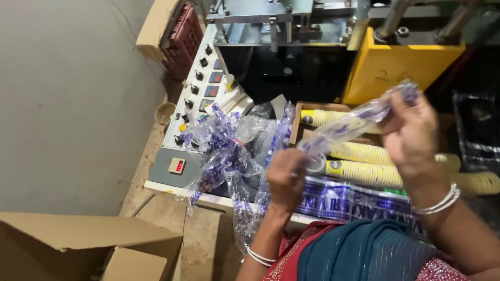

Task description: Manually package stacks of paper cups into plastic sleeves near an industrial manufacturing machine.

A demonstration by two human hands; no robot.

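A: Status of the hands?

B: At centre frame the left hand (285,174) is closed on the lower end of a clear sleeve (348,125). The right hand (411,132), at right, pinches the upper end.

A: And the sleeve?

B: It is stretched diagonally between them, above stacked cups (364,171). Loose bags (224,148) lie left of centre, beside the control panel (195,99).

A: Advice?

B: In my judgement, keep the mouth taut and aligned with a stack, so the film does not bunch.

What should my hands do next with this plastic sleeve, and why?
Probably slide the left hand further along to open the clear printed sleeve, since the right hand pinches its far end and it looks flat, with stacks of yellow paper cups lying just behind.
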